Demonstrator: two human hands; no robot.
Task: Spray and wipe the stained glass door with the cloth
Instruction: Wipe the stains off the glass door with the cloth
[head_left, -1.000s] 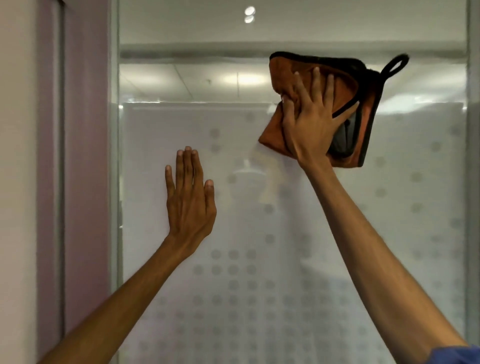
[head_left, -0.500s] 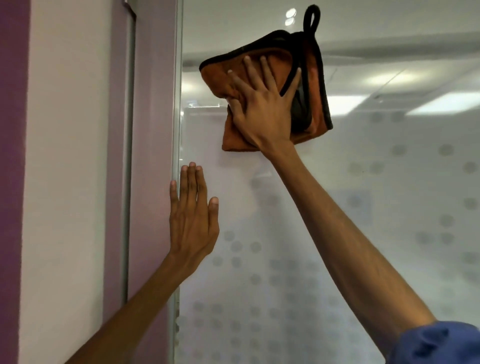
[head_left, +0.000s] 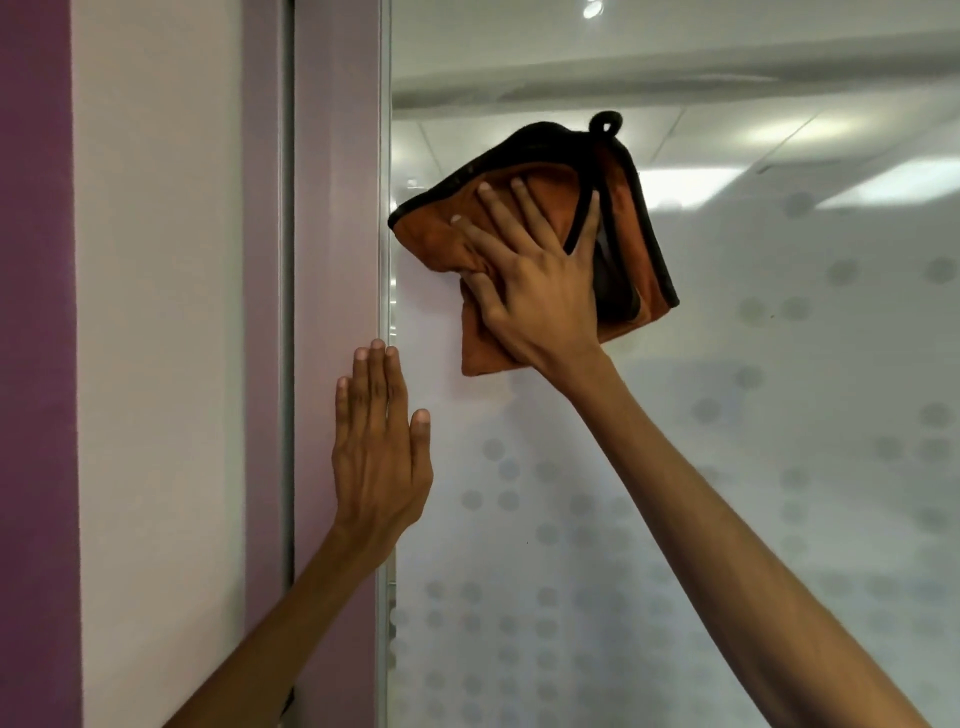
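At far left stands the purple door frame (head_left: 332, 208). The left hand (head_left: 379, 452) lies flat across its right edge and the left edge of the glass door (head_left: 727, 467), fingers straight, close together and pointing up, holding nothing. Up and to the right, the right hand (head_left: 540, 291) presses the folded orange cloth (head_left: 436, 241) against the glass, fingers spread wide and nearly straight. The cloth's left corner sits just beside the frame.
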